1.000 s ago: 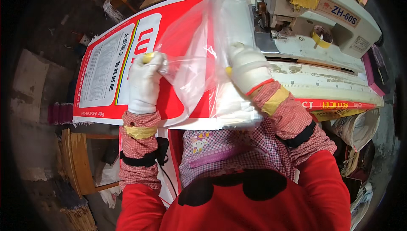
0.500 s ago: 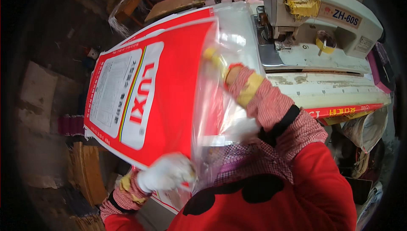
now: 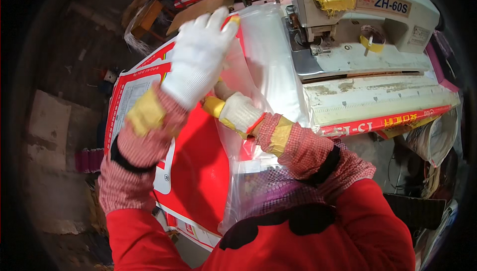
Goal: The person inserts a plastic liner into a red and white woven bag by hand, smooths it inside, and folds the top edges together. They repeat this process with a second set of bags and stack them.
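Note:
A red and white printed sack (image 3: 198,171) with a clear plastic liner (image 3: 231,191) along its right side lies in front of me, on other sacks. My left hand (image 3: 196,54), in a white glove with a yellow-taped fingertip, is above the sack's far part, its fingers stretched out. It covers much of the print. Lower and to the right, my right hand (image 3: 238,112) wears a partial white glove and yellow tape. Its fingers are bent at the liner's edge and appear to pinch the film; the exact grip is partly hidden.
A pale sewing machine (image 3: 357,22) stands at the far right, with a yellow tape roll (image 3: 372,40) on its bed. Before it runs a worn ruled board (image 3: 377,97) with a red printed strip (image 3: 382,122). A cardboard piece (image 3: 198,12) lies at the back.
My left hand has gone from the sack's near edge up over its far part, and its fingers have spread. My right hand has come nearer and left, and the sack lies lower.

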{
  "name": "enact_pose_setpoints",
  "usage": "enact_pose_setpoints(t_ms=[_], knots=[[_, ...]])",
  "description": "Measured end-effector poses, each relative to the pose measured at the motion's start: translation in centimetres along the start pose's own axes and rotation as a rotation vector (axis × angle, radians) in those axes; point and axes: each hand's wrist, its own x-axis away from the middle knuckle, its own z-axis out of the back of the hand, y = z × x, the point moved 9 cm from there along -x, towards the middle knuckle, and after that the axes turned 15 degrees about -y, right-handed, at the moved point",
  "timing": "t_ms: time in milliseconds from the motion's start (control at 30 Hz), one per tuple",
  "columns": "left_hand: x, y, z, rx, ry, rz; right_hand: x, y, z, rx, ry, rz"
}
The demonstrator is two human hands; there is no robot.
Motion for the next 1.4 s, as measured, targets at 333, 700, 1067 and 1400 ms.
enact_pose_setpoints(t_ms=[333,700,1067,1400], knots=[[-3.1,2.2,-6.1,-0.405,-0.358,-0.164,2.6,-1.4,0.8,-0.143,-0.2,-0.018],[-4.8,3.0,-7.5,-0.287,-0.517,-0.257,4.3,-1.5,0.9,-0.182,-0.364,-0.098],[-4.3,-1.5,-7.5,-0.398,-0.295,0.101,2.0,-0.7,-1.5,0.074,-0.324,0.061],[-10.4,-8.8,-5.8,-0.379,-0.342,0.281,0.4,0.8,-10.9,0.52,-0.32,0.329]])
